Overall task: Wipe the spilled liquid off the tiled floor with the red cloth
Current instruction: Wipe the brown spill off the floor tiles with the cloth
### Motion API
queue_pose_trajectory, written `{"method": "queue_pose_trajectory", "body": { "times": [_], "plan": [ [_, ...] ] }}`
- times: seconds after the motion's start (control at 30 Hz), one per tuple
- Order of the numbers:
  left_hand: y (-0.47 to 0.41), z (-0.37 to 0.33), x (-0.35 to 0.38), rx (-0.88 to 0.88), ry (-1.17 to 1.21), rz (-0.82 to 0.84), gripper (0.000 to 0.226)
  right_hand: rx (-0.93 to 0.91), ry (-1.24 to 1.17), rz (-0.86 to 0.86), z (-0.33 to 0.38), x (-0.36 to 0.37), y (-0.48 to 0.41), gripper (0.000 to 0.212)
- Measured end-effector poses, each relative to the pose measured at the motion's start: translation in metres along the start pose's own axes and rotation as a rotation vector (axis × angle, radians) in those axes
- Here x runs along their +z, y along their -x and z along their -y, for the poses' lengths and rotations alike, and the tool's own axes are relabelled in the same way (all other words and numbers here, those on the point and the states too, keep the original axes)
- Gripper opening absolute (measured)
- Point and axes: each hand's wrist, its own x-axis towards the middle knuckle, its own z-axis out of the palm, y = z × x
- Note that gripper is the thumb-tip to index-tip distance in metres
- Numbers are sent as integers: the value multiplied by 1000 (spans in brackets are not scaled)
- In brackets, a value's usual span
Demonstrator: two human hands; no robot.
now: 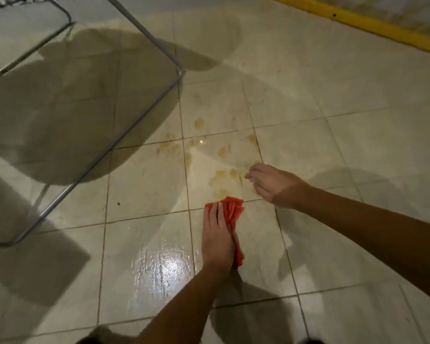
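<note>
Yellow-brown blotches of spilled liquid [199, 145] are scattered over the cream tiled floor [320, 150] around a grout crossing in the middle of the view. The crumpled red cloth [232, 209] lies on the floor at the near edge of the blotches. My left hand [217, 239] presses down on the cloth, fingers stretched over it, and part of the cloth shows beside the palm. My right hand [271, 183] rests on its bent fingertips on the floor to the right of the spill, holding nothing. A wet shiny streak [159, 264] lies to the left of my left wrist.
A grey metal tube frame [124, 135] runs diagonally across the left half, its bend close behind the spill. A yellow strip [358, 21] edges the floor at the top right. Dark shadows cover the tiles on the left.
</note>
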Motion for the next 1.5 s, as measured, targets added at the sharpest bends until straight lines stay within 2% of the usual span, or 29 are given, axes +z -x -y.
{"method": "queue_pose_trajectory", "body": {
  "times": [0.17,0.3,0.4,0.5,0.57,0.7,0.9,0.97,1.07,1.13,1.2,1.37,1.5],
  "plan": [
    [-32,8,-10,88,-92,-79,55,71,-245,-267,-1,14,3,28],
    [-38,18,-16,111,-44,-106,56,13,-226,-272,-13,25,20,25],
    [-19,8,-5,234,-46,5,51,0,-186,-257,-22,33,30,25],
    [-18,0,5,409,-178,111,49,28,-191,-299,-21,36,30,26],
    [-35,3,6,450,-228,79,46,9,-178,-321,-18,35,25,26],
    [-66,5,-8,417,-244,-64,41,46,-190,-325,-18,25,20,30],
    [-66,28,-24,127,-101,-207,42,133,-186,-284,-26,20,26,33],
    [-49,22,-16,82,-49,-181,44,140,-178,-247,-26,23,27,34],
    [-33,2,-2,195,-48,-113,43,106,-171,-222,-22,27,22,36],
    [-41,-5,-1,305,-96,-76,43,47,-165,-252,-16,27,15,36],
    [-62,-6,-5,328,-110,-69,47,-17,-155,-304,-11,25,7,35],
    [-107,20,-33,254,-184,-96,42,-38,-158,-356,-6,15,-8,34],
    [-88,39,-42,120,-86,-154,40,14,-152,-280,-7,13,-15,37]
  ]
}}
